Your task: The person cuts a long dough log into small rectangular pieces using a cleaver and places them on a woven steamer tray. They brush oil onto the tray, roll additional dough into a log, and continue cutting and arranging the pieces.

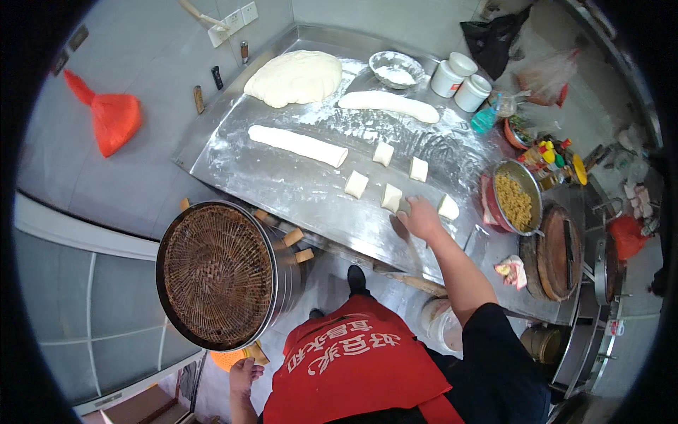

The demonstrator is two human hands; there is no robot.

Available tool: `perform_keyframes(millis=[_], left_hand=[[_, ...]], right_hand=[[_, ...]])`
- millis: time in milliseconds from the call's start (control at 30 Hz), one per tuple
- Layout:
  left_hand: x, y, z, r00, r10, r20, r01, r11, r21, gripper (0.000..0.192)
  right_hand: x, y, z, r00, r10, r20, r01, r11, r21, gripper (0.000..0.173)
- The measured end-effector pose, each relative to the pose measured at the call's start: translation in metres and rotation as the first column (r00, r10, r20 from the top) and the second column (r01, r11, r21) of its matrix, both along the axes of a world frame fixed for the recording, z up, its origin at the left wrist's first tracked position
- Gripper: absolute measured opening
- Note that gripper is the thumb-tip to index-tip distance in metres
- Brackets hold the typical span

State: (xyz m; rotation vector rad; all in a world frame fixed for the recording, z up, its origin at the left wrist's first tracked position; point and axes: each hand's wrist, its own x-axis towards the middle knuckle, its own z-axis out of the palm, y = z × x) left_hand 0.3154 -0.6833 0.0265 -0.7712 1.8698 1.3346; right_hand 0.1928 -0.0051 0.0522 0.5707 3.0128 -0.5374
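Note:
My right hand reaches over the steel worktop, its fingertips beside a cut dough piece. Whether anything sits between its thumb and fingers cannot be made out. A rounded dough piece lies just right of this hand. Several other cut pieces are spread farther back, one dough piece among them. To their left rests a dough log; another dough log lies behind. A large dough mass fills the back left. My left hand hangs low beside the steamer, fingers loosely apart, apparently holding nothing.
A round steamer with a woven lid stands left, against the worktop's front edge. A flour bowl and white jars are at the back. Rightward sit a pot of yellowish filling, a cloth, and a round chopping board bearing a cleaver.

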Motion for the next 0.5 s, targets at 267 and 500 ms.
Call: perform_keyframes(millis=[267, 500], left_hand=[[-0.048, 0.149, 0.057, 0.981, -0.101, -0.165, 0.106, 0.994, 0.020, 0.044], [-0.114, 0.223, 0.035, 0.928, -0.271, -0.255, 0.284, 0.959, 0.018, 0.043]], right_hand=[[-0.083, 0.034, -0.011, 0.944, 0.119, 0.309, -0.077, 0.987, -0.142, 0.062], [-0.107, 0.057, -0.035, 0.897, 0.101, 0.431, 0.035, 0.954, -0.298, 0.062]])
